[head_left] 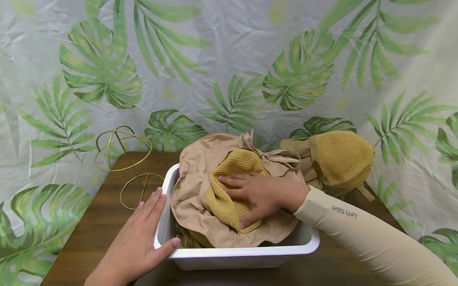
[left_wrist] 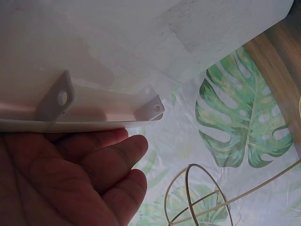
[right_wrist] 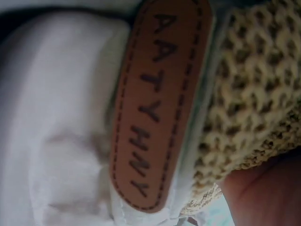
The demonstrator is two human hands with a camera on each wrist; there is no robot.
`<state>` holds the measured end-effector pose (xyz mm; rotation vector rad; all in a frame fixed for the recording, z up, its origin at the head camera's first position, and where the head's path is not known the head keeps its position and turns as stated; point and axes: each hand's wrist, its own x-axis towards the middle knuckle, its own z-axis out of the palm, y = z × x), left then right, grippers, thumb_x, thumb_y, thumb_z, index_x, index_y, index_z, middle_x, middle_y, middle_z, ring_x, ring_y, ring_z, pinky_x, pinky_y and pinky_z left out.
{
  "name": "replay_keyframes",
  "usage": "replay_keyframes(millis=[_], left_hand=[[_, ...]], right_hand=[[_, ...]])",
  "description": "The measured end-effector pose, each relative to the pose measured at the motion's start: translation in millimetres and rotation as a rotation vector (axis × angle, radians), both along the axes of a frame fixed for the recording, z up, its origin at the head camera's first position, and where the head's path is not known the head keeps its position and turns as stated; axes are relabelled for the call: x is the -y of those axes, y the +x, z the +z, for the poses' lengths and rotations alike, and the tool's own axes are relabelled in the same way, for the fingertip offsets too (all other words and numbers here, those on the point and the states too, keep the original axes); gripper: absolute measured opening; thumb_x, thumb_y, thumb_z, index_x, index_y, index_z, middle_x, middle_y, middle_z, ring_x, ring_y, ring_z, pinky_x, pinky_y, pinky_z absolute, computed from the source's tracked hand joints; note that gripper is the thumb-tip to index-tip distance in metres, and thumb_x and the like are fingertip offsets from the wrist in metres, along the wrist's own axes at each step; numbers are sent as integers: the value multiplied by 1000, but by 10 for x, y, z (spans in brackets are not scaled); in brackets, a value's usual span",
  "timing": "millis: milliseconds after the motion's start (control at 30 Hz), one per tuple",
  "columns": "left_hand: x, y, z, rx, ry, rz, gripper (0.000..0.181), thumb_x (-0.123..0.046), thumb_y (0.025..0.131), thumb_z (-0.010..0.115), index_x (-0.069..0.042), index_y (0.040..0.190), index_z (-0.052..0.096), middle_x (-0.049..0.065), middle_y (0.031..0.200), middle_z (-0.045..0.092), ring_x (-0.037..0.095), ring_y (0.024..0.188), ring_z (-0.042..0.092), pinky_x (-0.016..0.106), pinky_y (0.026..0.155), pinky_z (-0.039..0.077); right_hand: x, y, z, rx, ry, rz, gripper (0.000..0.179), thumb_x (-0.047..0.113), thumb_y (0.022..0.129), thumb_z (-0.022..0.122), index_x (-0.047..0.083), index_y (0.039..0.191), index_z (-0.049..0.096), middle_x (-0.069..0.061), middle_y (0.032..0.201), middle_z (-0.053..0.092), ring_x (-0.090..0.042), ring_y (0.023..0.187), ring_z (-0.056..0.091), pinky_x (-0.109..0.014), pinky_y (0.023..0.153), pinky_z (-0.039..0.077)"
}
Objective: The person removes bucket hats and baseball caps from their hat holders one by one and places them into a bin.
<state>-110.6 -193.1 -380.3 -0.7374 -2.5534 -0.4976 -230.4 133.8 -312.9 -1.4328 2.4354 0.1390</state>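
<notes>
A white plastic tub (head_left: 236,252) holds a beige sun hat (head_left: 204,167) with a mustard knitted crown (head_left: 234,165) and a tied ribbon. My right hand (head_left: 255,194) lies spread over the knitted crown and presses into it, fingers fairly straight. A brown label (right_wrist: 153,108) with stitched edges shows on the hat band in the right wrist view. At the tub's left rim rests my left hand (head_left: 143,230), its fingers extended along the outside and the thumb over the front corner. The left wrist view shows those fingers against the tub's outer wall (left_wrist: 117,47).
Behind the tub to the right, another mustard knitted hat (head_left: 343,159) with a beige brim sits on the wooden table (head_left: 107,206). A gold wire hat stand (head_left: 123,149) stands at the back left. A leaf-print cloth (head_left: 232,51) hangs behind the table.
</notes>
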Motion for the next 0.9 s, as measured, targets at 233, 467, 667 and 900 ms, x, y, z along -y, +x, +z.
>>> replay_keyframes(millis=[233, 467, 667, 900], left_hand=[[16, -8, 23, -11, -2, 3, 90, -52, 86, 68, 10, 145, 41, 23, 154, 36, 32, 143, 32, 22, 118, 4], [14, -2, -1, 2, 1, 3, 90, -52, 86, 68, 9, 146, 40, 21, 155, 35, 31, 144, 32, 23, 118, 4], [13, 6, -7, -2, -3, 10, 91, -53, 86, 67, 9, 146, 40, 20, 155, 35, 31, 144, 32, 26, 119, 6], [-9, 10, 17, 2, 0, 1, 90, -52, 86, 68, 9, 146, 39, 20, 155, 35, 31, 144, 32, 26, 119, 6]], right_hand=[[75, -17, -8, 44, 49, -40, 96, 72, 86, 55, 22, 160, 20, 3, 166, -1, -30, 151, 5, -62, 115, 17], [97, -10, -61, 61, 81, -65, 97, 69, 86, 58, 22, 160, 18, 2, 166, 2, -31, 150, 10, -55, 117, 18], [52, 71, 38, -6, 41, -65, 96, 72, 87, 53, 22, 160, 18, -1, 166, 4, -26, 150, 10, -54, 117, 19], [-106, 127, 332, -129, -121, 6, 88, 75, 88, 46, 19, 155, 37, -7, 162, 25, -28, 146, 27, -53, 115, 26]])
